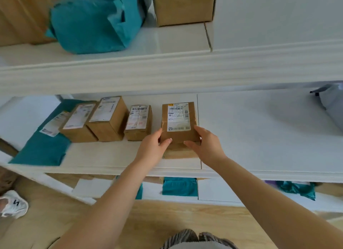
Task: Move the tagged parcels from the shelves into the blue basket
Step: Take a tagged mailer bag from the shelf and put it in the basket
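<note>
A brown cardboard parcel (178, 121) with a white shipping label stands on the middle shelf (115, 154), resting on a flatter brown parcel (181, 153). My left hand (152, 147) grips its left side and my right hand (206, 144) grips its right side. To its left three more labelled brown boxes stand in a row: one (138, 123), one (109, 118) and one (78, 123). A flat teal mailer (42, 146) with a label lies at the far left. The blue basket is not in view.
The upper shelf (167, 68) holds a bulky teal bag (92, 20) and a brown carton (183, 5). A grey poly bag (332, 104) lies at the right of the middle shelf. Teal bags (179, 186) sit on the bottom shelf. A white shoe (13, 204) is on the wooden floor at left.
</note>
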